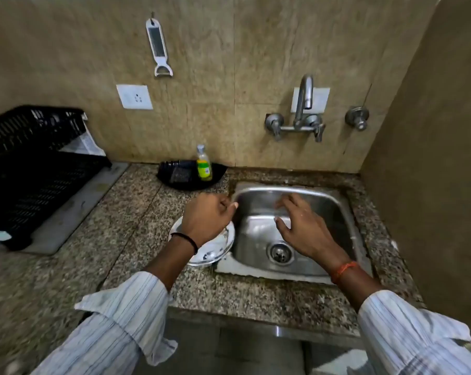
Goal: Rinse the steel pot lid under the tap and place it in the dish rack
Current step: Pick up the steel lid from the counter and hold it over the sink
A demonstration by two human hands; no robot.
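The steel pot lid (215, 250) lies on the granite counter, its right edge overlapping the left rim of the sink (283, 192). My left hand (207, 215) sits on top of the lid with its fingers curled down over the middle, so the knob is hidden. My right hand (302, 226) hovers over the sink basin with its fingers spread, holding nothing. The tap (306, 96) is mounted on the wall above the sink, and I see no water running. The black plastic dish rack (34, 171) stands on the counter at the far left.
A green dish-soap bottle (204, 165) stands in a black tray (174, 175) against the wall, left of the sink. A grater-peeler (158, 47) and a wall socket (134, 96) are above. A side wall closes the right.
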